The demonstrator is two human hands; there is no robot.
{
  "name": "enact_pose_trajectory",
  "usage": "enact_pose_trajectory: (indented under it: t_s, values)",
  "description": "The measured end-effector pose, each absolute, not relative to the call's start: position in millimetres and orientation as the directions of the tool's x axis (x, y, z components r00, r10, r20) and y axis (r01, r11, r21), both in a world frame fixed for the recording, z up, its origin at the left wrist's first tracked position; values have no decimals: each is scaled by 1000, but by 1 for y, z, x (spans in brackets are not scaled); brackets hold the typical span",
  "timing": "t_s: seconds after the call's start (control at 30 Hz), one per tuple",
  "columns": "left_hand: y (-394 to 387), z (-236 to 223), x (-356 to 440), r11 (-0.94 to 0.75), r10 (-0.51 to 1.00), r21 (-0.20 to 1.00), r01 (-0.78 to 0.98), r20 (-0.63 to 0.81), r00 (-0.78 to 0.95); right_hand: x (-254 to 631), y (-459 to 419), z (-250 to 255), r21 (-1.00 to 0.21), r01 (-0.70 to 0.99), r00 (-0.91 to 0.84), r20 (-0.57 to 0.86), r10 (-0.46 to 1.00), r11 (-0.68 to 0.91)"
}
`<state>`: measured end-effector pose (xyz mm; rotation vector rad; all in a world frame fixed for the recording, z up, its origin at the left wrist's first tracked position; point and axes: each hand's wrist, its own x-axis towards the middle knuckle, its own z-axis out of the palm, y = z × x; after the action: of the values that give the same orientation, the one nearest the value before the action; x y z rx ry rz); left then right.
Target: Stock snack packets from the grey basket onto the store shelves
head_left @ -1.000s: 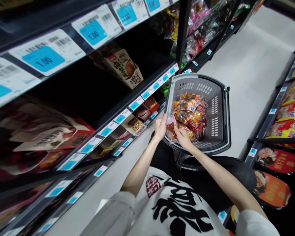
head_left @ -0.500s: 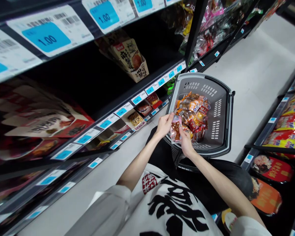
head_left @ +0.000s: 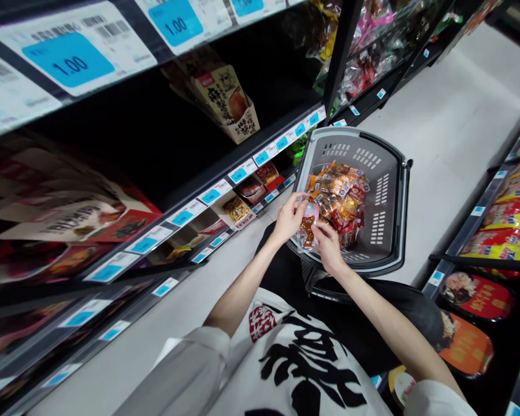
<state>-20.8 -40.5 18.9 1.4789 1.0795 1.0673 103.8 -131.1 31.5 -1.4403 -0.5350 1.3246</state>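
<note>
A small clear snack packet (head_left: 308,226) with a pink top and brown food inside is held over the near left side of a grey shopping basket (head_left: 385,173). My left hand (head_left: 289,218) grips its upper left edge, the fingers bent at the top. Pinched at its right edge is my right hand (head_left: 329,245), thumb and forefinger together. Inside the basket, just beyond my hands, lies a heap of orange, brown and red snack packets (head_left: 340,188). The basket's black handle (head_left: 329,292) is folded down on the side nearest my body.
Shelves with blue price labels (head_left: 179,216) run along the left, holding a display box of snacks (head_left: 225,101) and red-and-white packs (head_left: 82,222). Along the right stands a low shelf with yellow-and-red bags (head_left: 502,242) and red oval tubs (head_left: 479,296). Pale floor (head_left: 455,115) stretches ahead between them.
My left fingers have lifted and spread slightly at the packet's top. My right thumb and fingers have shifted along its right edge. The basket and its heap look the same.
</note>
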Motion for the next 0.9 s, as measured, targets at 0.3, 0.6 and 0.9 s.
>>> enact_pose_trajectory:
  t_s: [0.3, 0.6, 0.9]
  values:
    - [-45, 26, -20, -201, 932, 958, 206, 122, 341, 109, -126, 44, -750, -566, 258, -555, 791, -342]
    - [-44, 29, -20, -186, 925, 965, 185, 108, 363, 110, -122, 46, -775, -555, 311, -531, 788, -303]
    - [-45, 19, -12, -390, 918, 896, 214, 362, 159, 132, -103, 45, -811, -550, 469, -496, 731, -198]
